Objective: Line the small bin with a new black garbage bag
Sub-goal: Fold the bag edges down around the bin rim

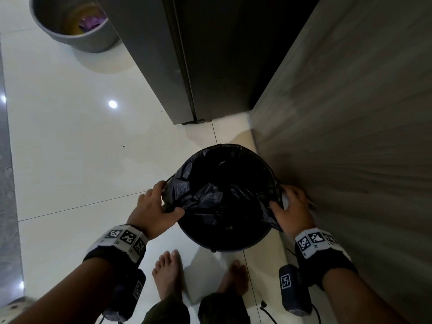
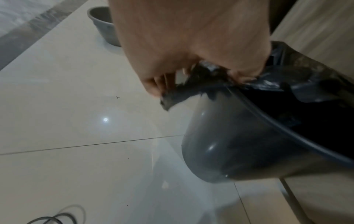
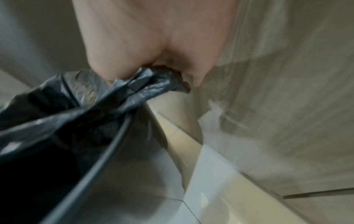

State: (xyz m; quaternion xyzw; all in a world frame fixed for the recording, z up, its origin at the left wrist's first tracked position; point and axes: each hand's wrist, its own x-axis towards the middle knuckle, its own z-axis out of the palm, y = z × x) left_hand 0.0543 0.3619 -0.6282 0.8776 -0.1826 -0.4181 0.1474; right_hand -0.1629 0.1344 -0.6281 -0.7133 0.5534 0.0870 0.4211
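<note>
A small dark grey bin (image 1: 236,242) stands on the floor by the wall, with a black garbage bag (image 1: 205,197) hanging inside it. The bag's mouth is folded over the far rim and loose at the near side. My left hand (image 1: 161,204) pinches the bag's edge at the bin's left rim. My right hand (image 1: 284,202) pinches the bag's edge at the right rim. In the left wrist view my fingers (image 2: 172,80) hold a crumpled bag edge (image 2: 203,84) over the bin (image 2: 220,144). In the right wrist view the bag (image 3: 138,91) is bunched under my thumb above the bin's rim (image 3: 107,151).
A second grey bin (image 1: 74,26) with purple and yellow contents stands at the far left. A dark cabinet (image 1: 187,66) rises behind the small bin and a wood-grain wall (image 1: 350,136) runs close on the right. My bare feet (image 1: 168,274) stand just before the bin. A cable (image 2: 57,216) lies on the tiles.
</note>
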